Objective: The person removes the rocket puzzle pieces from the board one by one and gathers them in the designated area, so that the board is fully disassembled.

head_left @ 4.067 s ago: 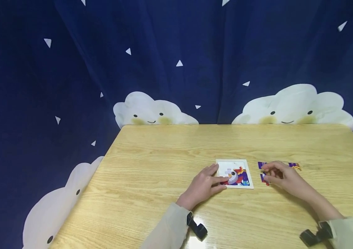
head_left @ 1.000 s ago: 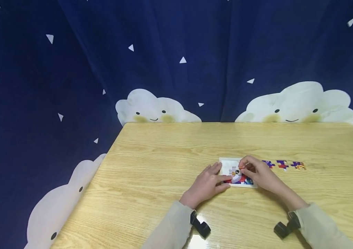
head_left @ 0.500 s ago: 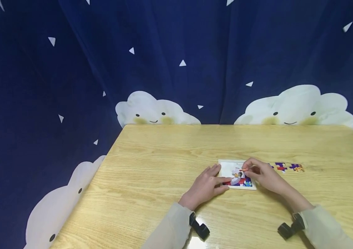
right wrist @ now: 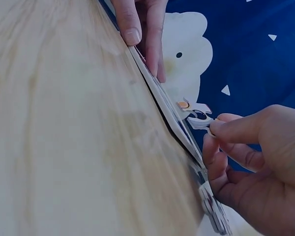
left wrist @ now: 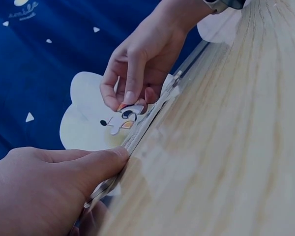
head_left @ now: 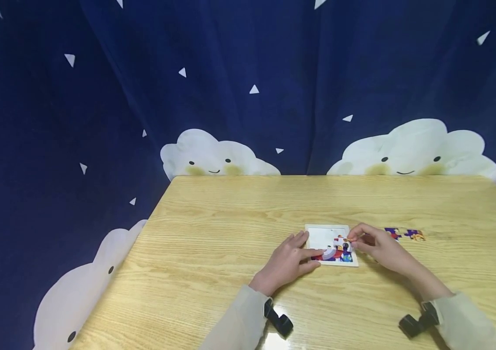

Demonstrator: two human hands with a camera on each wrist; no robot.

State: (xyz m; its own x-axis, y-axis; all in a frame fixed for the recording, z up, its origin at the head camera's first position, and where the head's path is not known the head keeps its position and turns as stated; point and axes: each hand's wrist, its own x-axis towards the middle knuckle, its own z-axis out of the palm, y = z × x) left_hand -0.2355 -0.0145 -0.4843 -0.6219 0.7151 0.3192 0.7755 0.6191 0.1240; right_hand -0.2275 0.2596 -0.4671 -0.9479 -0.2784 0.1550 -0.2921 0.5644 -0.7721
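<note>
A small jigsaw puzzle tray (head_left: 327, 226) with a white border lies on the wooden table, its lower part filled with coloured pieces and its upper part bare white. On the tray's left side rests my left hand (head_left: 285, 260), fingers extended over the lower pieces; in the left wrist view its thumb (left wrist: 101, 164) presses the edge. My right hand (head_left: 381, 248) pinches a puzzle piece (right wrist: 199, 119) between thumb and forefinger, raised above the tray's right side. That puzzle piece (left wrist: 123, 118) is white with a dark eye and a touch of orange, and is held tilted.
Several loose puzzle pieces (head_left: 415, 235) lie on the table (head_left: 230, 218) to the right of the tray, partly behind the right hand. A dark blue curtain (head_left: 213, 63) with white clouds and triangles hangs behind the table.
Earlier my right hand was at the loose pieces; then it brought a piece over the tray. Since half a second ago, hand and piece have shifted slightly right. The left hand stays put.
</note>
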